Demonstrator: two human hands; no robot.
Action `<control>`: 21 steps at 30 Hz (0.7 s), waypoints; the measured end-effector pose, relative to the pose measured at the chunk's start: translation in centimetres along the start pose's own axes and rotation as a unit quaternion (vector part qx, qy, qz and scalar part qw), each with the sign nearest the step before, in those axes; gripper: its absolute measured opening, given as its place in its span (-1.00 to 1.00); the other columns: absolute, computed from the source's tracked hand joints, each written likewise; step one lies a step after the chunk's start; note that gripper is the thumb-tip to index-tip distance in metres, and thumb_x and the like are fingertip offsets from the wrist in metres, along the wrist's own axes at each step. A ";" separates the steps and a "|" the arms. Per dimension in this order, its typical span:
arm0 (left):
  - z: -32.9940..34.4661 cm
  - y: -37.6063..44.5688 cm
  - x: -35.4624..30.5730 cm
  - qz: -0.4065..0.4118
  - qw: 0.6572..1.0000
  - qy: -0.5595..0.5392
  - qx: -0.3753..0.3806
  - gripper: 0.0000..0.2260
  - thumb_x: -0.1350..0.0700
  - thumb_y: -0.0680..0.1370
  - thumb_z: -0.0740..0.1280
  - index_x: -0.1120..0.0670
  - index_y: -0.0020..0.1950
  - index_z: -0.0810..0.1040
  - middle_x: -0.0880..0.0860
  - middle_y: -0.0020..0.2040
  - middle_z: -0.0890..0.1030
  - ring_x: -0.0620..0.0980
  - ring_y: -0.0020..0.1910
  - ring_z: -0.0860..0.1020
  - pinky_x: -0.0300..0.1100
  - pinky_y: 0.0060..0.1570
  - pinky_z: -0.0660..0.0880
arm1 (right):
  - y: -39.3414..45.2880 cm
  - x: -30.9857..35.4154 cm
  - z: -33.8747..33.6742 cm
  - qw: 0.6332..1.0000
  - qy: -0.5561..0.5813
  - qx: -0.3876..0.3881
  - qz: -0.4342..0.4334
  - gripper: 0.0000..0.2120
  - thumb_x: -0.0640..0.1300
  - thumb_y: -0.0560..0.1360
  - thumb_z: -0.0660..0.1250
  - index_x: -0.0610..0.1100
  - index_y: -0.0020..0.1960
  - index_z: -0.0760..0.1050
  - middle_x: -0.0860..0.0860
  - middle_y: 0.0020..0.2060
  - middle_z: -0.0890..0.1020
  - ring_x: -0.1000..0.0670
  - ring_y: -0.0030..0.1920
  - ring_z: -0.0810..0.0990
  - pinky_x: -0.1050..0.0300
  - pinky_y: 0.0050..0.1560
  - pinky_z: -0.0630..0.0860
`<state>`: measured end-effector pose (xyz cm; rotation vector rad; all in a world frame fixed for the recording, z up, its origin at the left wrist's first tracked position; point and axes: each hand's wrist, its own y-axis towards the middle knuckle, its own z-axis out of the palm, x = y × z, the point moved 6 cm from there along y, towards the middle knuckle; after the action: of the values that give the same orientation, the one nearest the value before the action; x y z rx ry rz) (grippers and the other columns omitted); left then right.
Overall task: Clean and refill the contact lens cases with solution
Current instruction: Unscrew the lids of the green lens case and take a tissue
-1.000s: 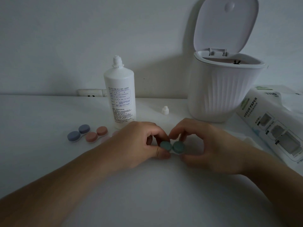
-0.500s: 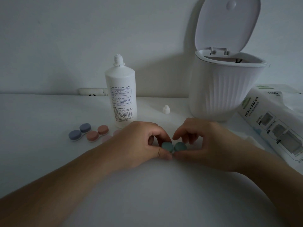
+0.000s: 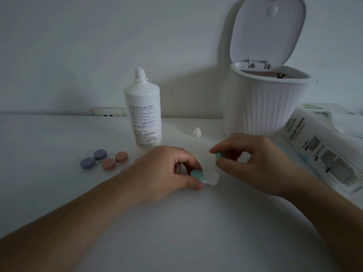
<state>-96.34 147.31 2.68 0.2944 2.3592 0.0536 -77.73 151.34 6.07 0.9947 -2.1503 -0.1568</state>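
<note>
A teal contact lens case (image 3: 204,177) lies on the white table in front of me. My left hand (image 3: 167,169) pinches its left side, where a teal cap (image 3: 197,174) still sits. The right well (image 3: 213,178) is uncovered and looks white. My right hand (image 3: 253,160) holds the removed teal cap (image 3: 219,155) between thumb and forefinger, a little above and right of the case. A white solution bottle (image 3: 144,116) stands uncapped behind my left hand, and its small white cap (image 3: 196,132) rests on the table nearby.
A purple lens case (image 3: 93,159) and a pink lens case (image 3: 115,161) lie left of my hand; another pale pink one is mostly hidden. A white ribbed bin (image 3: 265,103) with its lid up stands at the back right. A tissue paper pack (image 3: 330,154) lies far right.
My right hand has taken the right teal cap off the case and lifted it up and to the right. My left hand still holds the case down.
</note>
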 end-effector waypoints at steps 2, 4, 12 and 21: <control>0.0 0.0 0.0 0.005 1.000 -0.013 -0.002 -0.73 -0.16 0.33 0.61 -0.27 -0.02 0.66 -0.18 -0.36 0.49 -0.20 -0.38 0.42 0.01 -0.22 0.51 | 0.2 -0.6 -0.1 0.999 -0.019 -0.021 0.023 -0.87 -0.10 0.40 0.50 0.00 -0.05 0.67 0.16 -0.29 0.65 0.17 -0.17 0.62 0.42 -0.10 0.47; 0.0 0.0 -0.1 0.011 1.000 -0.016 -0.002 -0.73 -0.14 0.33 0.61 -0.26 -0.02 0.66 -0.21 -0.36 0.50 -0.21 -0.38 0.42 -0.06 -0.26 0.47 | 0.3 -1.2 -0.1 0.998 -0.050 -0.028 0.040 -0.86 -0.11 0.38 0.53 0.00 -0.08 0.66 0.18 -0.28 0.67 0.26 -0.15 0.62 0.49 -0.09 0.42; 0.0 0.0 0.2 0.006 1.000 -0.016 0.001 -0.57 -0.42 0.17 0.41 -0.29 -0.04 0.65 -0.14 -0.36 0.48 -0.20 -0.38 0.41 0.07 -0.23 0.52 | 0.3 -2.8 0.5 0.981 -0.183 0.045 0.053 -0.64 0.11 0.45 0.46 0.18 0.24 0.60 0.38 0.05 0.63 0.41 0.16 0.46 0.55 0.06 0.30; 0.0 -0.1 -0.4 0.026 1.000 -0.011 -0.010 -0.73 -0.20 0.34 0.58 -0.27 -0.01 0.65 -0.22 -0.25 0.54 -0.18 -0.35 0.43 -0.02 -0.25 0.48 | 0.0 -0.1 0.1 0.995 -0.087 0.050 -0.023 -0.75 0.10 0.47 0.42 0.13 0.14 0.63 0.20 -0.11 0.60 0.11 -0.11 0.55 0.35 -0.10 0.44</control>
<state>-96.12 147.17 2.96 0.3447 2.3275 0.0976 -77.73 151.45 5.94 1.1254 -2.3139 -0.1642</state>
